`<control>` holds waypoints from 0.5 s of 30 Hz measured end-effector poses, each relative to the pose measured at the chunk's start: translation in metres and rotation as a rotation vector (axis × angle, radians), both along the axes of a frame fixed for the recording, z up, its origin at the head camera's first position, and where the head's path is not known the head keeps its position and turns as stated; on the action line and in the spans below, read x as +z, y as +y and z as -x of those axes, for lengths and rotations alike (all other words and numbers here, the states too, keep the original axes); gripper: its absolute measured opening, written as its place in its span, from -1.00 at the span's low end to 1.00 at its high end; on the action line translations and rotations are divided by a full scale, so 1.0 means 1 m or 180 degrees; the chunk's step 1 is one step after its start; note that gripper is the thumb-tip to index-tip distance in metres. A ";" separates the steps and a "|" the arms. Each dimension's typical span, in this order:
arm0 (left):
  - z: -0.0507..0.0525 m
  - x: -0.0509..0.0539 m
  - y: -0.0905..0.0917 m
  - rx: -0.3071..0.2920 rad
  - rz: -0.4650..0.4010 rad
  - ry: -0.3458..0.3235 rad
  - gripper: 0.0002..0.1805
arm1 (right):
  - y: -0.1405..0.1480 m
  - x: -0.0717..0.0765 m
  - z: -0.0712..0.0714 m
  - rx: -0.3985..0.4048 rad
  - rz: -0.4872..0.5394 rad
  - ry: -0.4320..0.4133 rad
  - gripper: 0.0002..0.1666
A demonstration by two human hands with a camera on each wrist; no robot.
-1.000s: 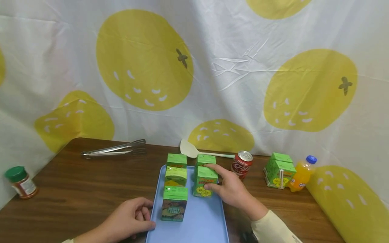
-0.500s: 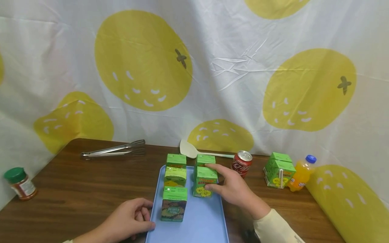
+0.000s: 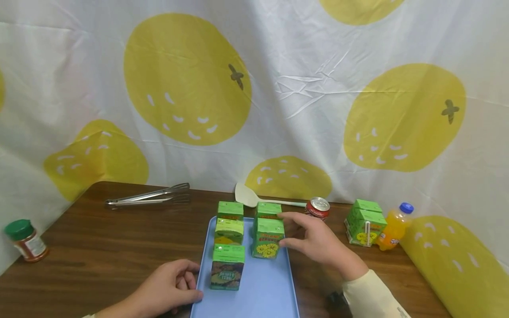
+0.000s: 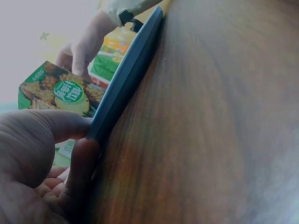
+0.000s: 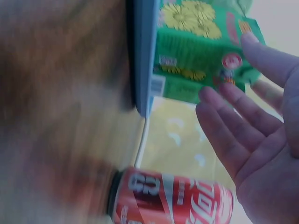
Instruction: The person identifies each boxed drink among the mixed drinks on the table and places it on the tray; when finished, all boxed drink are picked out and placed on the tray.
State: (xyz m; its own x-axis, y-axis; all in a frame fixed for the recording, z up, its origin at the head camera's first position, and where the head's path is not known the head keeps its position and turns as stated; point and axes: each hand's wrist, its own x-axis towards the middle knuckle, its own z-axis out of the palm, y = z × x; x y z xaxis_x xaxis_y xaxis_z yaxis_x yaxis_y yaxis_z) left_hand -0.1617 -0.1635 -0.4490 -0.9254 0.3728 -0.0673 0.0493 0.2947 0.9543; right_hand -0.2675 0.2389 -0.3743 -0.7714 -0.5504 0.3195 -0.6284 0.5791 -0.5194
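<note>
My left hand pinches the left edge of a light-blue tray; in the left wrist view the thumb and a finger meet at its rim. Along the tray's left side stand a brown-fronted drink carton, a yellow-green carton and a green carton, one behind another. On the right side a green carton with yellow flowers stands in front of another green carton. Beside this pair my right hand has its fingers spread, extended and apart from the front carton, as the right wrist view shows.
A red soda can stands right of the tray. Farther right are two green cartons and an orange drink bottle. Behind lies a white spatula; metal tongs and a green-capped spice jar are at the left.
My right hand has let go of the flowered carton and moved a little to the right, now covering more of the can. My left hand stays at the tray edge.
</note>
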 end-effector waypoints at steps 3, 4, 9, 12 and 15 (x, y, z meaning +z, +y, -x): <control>0.000 -0.001 0.000 -0.0003 0.0018 0.0027 -0.37 | 0.008 0.002 0.004 0.0072 0.0145 -0.0103 -0.22; 0.000 -0.001 0.000 -0.0005 0.0021 0.0034 -0.37 | 0.010 0.003 0.005 0.0096 0.0178 -0.0112 -0.23; 0.000 -0.002 0.000 -0.0012 0.0023 0.0080 -0.37 | 0.023 0.010 0.008 0.0132 0.0226 -0.0001 -0.28; 0.000 -0.002 0.000 -0.0009 0.0026 0.0095 -0.36 | 0.031 0.014 0.009 0.0086 0.0273 0.0113 -0.32; 0.000 -0.002 0.000 -0.0004 0.0022 0.0083 -0.36 | 0.040 0.020 0.009 -0.0065 0.0325 0.0179 -0.35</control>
State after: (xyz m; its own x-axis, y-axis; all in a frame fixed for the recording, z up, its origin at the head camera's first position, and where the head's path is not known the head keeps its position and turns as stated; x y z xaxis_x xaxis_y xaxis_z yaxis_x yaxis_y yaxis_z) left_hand -0.1617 -0.1638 -0.4509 -0.9265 0.3735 -0.0458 0.0744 0.3013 0.9506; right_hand -0.2761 0.2788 -0.3544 -0.7614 -0.4970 0.4162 -0.6467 0.5381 -0.5405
